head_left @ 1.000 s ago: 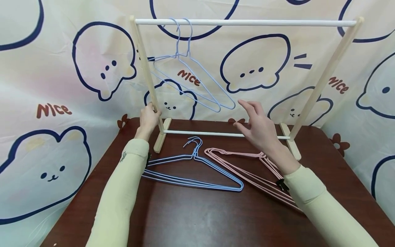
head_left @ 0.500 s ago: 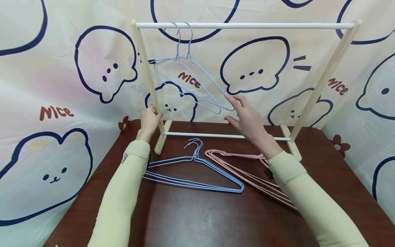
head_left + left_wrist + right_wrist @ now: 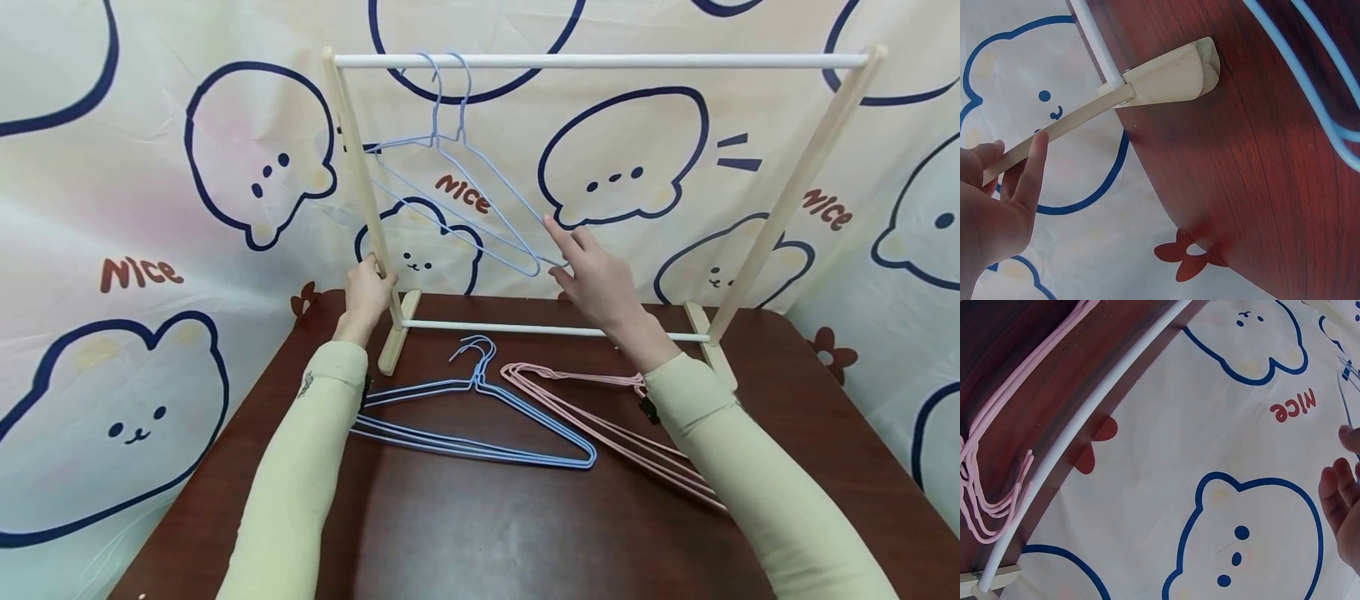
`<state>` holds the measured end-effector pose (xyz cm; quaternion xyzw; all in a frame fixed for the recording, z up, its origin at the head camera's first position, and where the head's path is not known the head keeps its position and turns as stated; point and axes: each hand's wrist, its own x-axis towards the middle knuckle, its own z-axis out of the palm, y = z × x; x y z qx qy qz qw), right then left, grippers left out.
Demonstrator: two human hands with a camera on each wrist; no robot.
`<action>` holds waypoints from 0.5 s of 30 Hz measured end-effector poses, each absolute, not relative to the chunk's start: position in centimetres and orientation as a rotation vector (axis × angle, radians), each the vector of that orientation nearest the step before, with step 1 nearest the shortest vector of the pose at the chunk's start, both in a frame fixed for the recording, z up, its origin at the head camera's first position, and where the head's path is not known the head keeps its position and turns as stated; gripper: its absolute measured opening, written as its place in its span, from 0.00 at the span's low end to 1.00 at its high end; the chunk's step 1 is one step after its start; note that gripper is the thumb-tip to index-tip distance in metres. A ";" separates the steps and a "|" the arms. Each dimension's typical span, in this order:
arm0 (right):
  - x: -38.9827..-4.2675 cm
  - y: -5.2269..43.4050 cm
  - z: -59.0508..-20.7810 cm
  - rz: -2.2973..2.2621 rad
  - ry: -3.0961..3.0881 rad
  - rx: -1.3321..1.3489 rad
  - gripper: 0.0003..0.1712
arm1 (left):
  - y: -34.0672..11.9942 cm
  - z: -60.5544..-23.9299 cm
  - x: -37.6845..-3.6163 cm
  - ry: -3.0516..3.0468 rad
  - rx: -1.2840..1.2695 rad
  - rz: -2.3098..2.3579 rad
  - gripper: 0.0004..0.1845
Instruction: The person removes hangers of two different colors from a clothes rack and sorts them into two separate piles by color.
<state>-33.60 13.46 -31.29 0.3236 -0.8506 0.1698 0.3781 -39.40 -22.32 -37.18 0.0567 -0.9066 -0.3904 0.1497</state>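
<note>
In the head view, two blue wire hangers hang near the left end of the white top rail (image 3: 637,62): a front hanger (image 3: 480,198) and a back hanger (image 3: 504,180). My right hand (image 3: 600,279) is at the back hanger's right corner, index finger along its sloping arm and thumb near its bottom wire, hiding the corner. The right wrist view shows the thumb (image 3: 1349,439) over the wire. My left hand (image 3: 367,292) grips the rack's left wooden post (image 3: 360,179) low down; in the left wrist view its fingers wrap the post (image 3: 1079,122).
Several blue hangers (image 3: 478,380) lie stacked on the dark brown table (image 3: 465,533), hooks toward the rack. Several pink hangers (image 3: 600,380) lie to their right, partly under the right forearm. A white lower bar (image 3: 502,328) joins the rack's feet. A printed cloth hangs behind.
My right hand has moved left onto the back hanger's corner, and its thumb has come up to the wire. The left hand stays on the post. The hung hangers keep their places.
</note>
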 end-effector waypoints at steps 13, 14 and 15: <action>-33.2 13.4 -31.4 0.419 -2.038 0.768 0.33 | -22.4 -37.2 -39.6 -2.618 0.172 -1.114 0.22; -33.2 13.5 -31.5 0.425 -2.023 0.762 0.32 | -22.4 -37.2 -39.6 -2.619 0.172 -1.113 0.21; -33.1 13.7 -31.6 0.427 -2.007 0.752 0.31 | -22.4 -37.2 -39.6 -2.620 0.171 -1.113 0.21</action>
